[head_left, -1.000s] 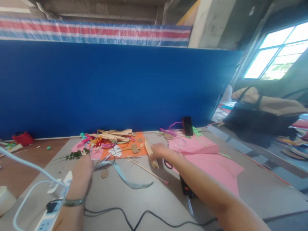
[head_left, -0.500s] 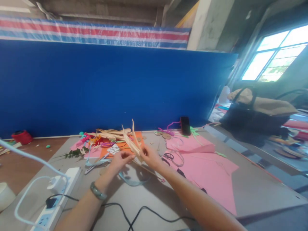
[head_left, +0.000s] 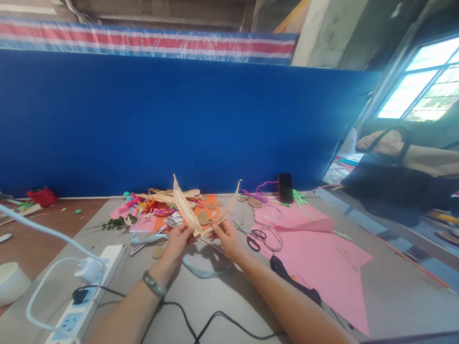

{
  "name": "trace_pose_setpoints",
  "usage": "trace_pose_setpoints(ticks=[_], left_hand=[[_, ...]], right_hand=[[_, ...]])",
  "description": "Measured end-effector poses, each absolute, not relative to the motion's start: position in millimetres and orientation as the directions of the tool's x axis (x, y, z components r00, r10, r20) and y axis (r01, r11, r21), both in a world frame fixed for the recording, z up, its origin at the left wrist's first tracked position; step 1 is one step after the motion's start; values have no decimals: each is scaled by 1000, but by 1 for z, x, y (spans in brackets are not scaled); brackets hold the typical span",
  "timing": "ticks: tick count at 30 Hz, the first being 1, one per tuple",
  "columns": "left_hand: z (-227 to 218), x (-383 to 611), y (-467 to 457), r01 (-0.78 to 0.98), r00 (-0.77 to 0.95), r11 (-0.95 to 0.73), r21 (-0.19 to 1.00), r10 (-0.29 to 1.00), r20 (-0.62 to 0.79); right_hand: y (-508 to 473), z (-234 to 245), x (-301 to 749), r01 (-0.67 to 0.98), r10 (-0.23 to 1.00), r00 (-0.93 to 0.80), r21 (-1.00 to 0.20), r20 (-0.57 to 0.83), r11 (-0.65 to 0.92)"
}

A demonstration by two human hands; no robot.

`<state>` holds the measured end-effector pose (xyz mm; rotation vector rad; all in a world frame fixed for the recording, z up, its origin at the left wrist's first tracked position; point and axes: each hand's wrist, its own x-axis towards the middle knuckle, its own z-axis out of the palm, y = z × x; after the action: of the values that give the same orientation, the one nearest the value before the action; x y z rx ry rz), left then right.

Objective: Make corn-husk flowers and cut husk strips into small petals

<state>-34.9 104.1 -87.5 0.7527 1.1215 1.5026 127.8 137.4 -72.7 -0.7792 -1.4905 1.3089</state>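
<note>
Above the middle of the table, my left hand (head_left: pixel 180 239) pinches the base of a pale dried husk strip (head_left: pixel 185 206) that points up and left. Opposite it, my right hand (head_left: pixel 225 237) has its fingers closed on a second, narrower husk strip (head_left: pixel 230 206), which leans up and right. The two strips form a V and meet between my fingers, where a thin stick (head_left: pixel 212 245) runs down to the right. Below my hands lies a loop of light-blue ribbon (head_left: pixel 206 274). Scissors with black handles (head_left: pixel 256 239) rest right of my right hand.
Pink paper sheets (head_left: pixel 322 258) cover the right side, with a black glue gun (head_left: pixel 292 279) on them. A phone (head_left: pixel 285 188) leans at the blue partition (head_left: pixel 186 119). A white power strip (head_left: pixel 86 296) and black cables (head_left: pixel 222 314) lie near me. More husks (head_left: pixel 161 195) lie behind.
My hands have moved apart slightly, and the husk strips have spread from close together into a wide V. The camera view has shifted a little left.
</note>
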Motion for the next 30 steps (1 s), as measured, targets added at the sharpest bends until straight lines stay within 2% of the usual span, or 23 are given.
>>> trace_pose_setpoints(ticks=[8, 13, 19, 21, 23, 26, 28, 30], left_hand=[[-88, -35, 104, -466, -325, -11, 885, 932, -159], [-79, -34, 97, -489, -248, 35, 871, 953, -177], [-78, -22, 91, -436, -171, 31, 899, 978, -116], [-79, -21, 92, -431, -208, 17, 902, 971, -118], [-80, -25, 95, -433, -258, 2, 901, 958, -127], [-77, -41, 100, -445, -362, -40, 895, 922, -139], [-73, -53, 102, -446, -424, -71, 892, 895, -140], [-69, -58, 102, -438, -421, -74, 896, 897, -132]], right_hand=[[127, -68, 129, -125, 926, -294, -970, 237, 208], [122, -57, 134, -107, 937, -267, -973, 226, 204], [116, -53, 135, -123, 906, -319, -960, 278, 251], [110, -52, 136, -70, 887, -328, -945, 326, 321], [102, -50, 140, 33, 841, -345, -890, 417, 455], [89, -46, 150, 75, 671, -459, -727, 583, 682], [87, -43, 157, 65, 591, -509, -657, 626, 751], [95, -43, 161, 201, 679, -426, -669, 598, 715]])
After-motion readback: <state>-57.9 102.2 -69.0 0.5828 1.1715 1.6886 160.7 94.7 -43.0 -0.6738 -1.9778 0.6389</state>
